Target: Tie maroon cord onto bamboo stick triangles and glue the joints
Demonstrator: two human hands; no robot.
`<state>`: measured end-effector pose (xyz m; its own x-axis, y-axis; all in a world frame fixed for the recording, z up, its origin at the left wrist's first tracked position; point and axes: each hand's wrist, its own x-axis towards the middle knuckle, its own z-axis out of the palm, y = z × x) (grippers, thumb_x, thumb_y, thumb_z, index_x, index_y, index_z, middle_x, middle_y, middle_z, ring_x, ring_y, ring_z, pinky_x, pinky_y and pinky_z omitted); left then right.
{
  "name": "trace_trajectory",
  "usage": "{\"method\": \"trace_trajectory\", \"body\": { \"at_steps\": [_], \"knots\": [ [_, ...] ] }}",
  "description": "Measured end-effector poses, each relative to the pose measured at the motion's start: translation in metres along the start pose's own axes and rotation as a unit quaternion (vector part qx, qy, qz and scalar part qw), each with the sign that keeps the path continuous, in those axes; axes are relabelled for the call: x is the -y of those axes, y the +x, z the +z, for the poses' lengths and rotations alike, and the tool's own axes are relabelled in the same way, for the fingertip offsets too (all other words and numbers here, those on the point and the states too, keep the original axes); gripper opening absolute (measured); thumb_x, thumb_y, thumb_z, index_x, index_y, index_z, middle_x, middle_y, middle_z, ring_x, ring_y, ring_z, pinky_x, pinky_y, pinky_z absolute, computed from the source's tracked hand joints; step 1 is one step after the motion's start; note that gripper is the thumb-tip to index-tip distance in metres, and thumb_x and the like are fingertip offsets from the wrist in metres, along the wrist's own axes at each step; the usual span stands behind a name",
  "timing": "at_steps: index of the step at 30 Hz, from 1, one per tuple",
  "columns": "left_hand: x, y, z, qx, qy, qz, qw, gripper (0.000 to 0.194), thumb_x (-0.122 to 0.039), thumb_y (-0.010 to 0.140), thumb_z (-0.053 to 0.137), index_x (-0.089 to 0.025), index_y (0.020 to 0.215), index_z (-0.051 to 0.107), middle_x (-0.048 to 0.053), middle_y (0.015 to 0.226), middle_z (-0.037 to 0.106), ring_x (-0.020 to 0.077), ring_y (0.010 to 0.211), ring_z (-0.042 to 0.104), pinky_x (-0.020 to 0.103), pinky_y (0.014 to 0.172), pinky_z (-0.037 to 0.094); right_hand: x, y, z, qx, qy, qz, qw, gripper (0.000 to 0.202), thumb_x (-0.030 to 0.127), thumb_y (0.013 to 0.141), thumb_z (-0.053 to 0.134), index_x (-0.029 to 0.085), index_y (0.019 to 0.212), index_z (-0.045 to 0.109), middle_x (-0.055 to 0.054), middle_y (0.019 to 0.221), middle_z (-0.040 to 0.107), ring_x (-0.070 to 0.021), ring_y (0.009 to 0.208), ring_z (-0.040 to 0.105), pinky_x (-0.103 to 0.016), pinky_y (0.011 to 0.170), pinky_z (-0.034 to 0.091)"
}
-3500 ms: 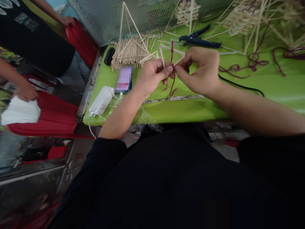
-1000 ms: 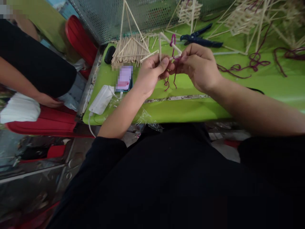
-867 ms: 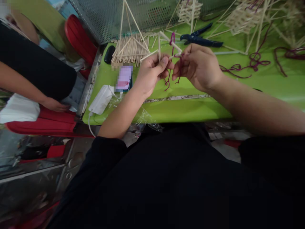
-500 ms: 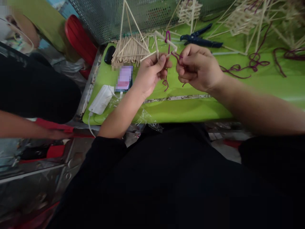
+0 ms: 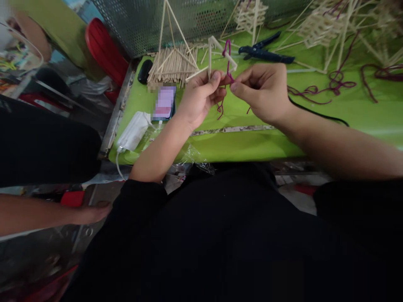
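Observation:
Between the thumb and fingers of my left hand point(image 5: 201, 94) is a small frame of pale wooden sticks point(image 5: 223, 49), held up above the green tabletop point(image 5: 252, 144). A purple cord point(image 5: 229, 63) loops over one of its sticks and runs down to my fingers. My right hand point(image 5: 266, 92) pinches this cord close beside the left fingertips. Loose cord ends dangle below both hands. Behind them lie dark-handled pliers point(image 5: 267, 53). A heap of cut sticks point(image 5: 173, 67) rests at the back left, with a tall stick pyramid point(image 5: 179, 25) standing over it.
A phone point(image 5: 163, 102) and a white power bank point(image 5: 134, 131) with a cable lie at the left, near clear plastic film point(image 5: 198, 157). Stick structures point(image 5: 324, 25) and more purple cord point(image 5: 340, 82) fill the back right. Another person's bare limb point(image 5: 78, 214) extends at lower left.
My right hand has turned and drawn the cord slightly down, its thumb now nearer my left fingers. The stick frame has tilted a little. The other person's limb at left has moved lower.

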<state>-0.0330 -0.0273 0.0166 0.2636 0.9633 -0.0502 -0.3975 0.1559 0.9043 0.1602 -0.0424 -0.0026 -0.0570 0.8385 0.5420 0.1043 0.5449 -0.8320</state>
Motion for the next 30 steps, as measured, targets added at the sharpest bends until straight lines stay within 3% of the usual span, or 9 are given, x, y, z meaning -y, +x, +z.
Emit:
{"method": "trace_trajectory", "body": {
  "at_steps": [7,13,18,24,27,30],
  "knots": [
    [-0.002,-0.004,0.002,-0.016,0.005,0.001,1.0,0.006,-0.031,0.108,0.076,-0.026,0.11,0.079,-0.001,0.103,0.086,0.0126,0.099,0.086,0.022,0.087,0.067,0.0,0.003,0.001,-0.029,-0.005,0.032,0.999,0.047,0.066,0.082,0.099,0.033,0.072,0.068,-0.001,0.066,0.059,-0.0194,0.065,0.033,-0.044,0.063,0.033],
    [-0.005,-0.006,0.004,-0.03,0.011,-0.011,0.999,0.006,-0.029,0.106,0.079,-0.024,0.104,0.078,0.001,0.101,0.086,0.0149,0.107,0.087,0.022,0.09,0.067,-0.006,0.006,0.003,0.014,0.057,0.071,0.996,0.045,0.062,0.082,0.097,0.032,0.071,0.065,0.003,0.054,0.05,-0.0175,0.059,0.031,-0.043,0.063,0.03],
    [-0.003,-0.005,0.001,-0.027,0.004,-0.024,0.999,0.01,-0.036,0.109,0.075,-0.027,0.113,0.078,0.0,0.106,0.088,0.0174,0.117,0.088,0.027,0.097,0.069,-0.011,0.006,0.002,0.025,0.061,0.058,0.996,0.044,0.062,0.083,0.097,0.033,0.074,0.066,0.003,0.056,0.044,-0.0197,0.065,0.031,-0.042,0.063,0.029],
    [0.0,-0.001,-0.004,0.018,0.017,0.002,1.0,0.013,-0.039,0.107,0.077,-0.029,0.099,0.075,0.001,0.098,0.089,0.0155,0.094,0.087,0.024,0.083,0.069,-0.003,0.0,0.003,-0.004,-0.016,-0.024,1.0,0.043,0.053,0.095,0.091,0.03,0.075,0.06,0.002,0.066,0.05,-0.0177,0.062,0.032,-0.041,0.06,0.025],
    [-0.001,0.0,-0.004,-0.006,-0.018,-0.024,1.0,0.014,-0.04,0.111,0.07,-0.027,0.109,0.076,-0.001,0.1,0.088,0.0153,0.097,0.088,0.024,0.085,0.071,0.001,-0.009,0.0,-0.025,-0.09,-0.107,0.99,0.026,0.038,0.099,0.082,0.032,0.085,0.062,0.002,0.069,0.053,-0.0188,0.058,0.036,-0.042,0.06,0.03],
    [-0.003,0.001,-0.002,-0.03,-0.048,-0.062,0.996,0.02,-0.041,0.114,0.066,-0.026,0.124,0.074,0.0,0.11,0.088,0.0173,0.108,0.09,0.026,0.09,0.073,-0.006,-0.014,-0.007,-0.011,-0.19,-0.215,0.958,0.008,0.034,0.1,0.076,0.034,0.095,0.07,0.002,0.069,0.058,-0.0214,0.057,0.045,-0.043,0.063,0.038]
  ]
}}
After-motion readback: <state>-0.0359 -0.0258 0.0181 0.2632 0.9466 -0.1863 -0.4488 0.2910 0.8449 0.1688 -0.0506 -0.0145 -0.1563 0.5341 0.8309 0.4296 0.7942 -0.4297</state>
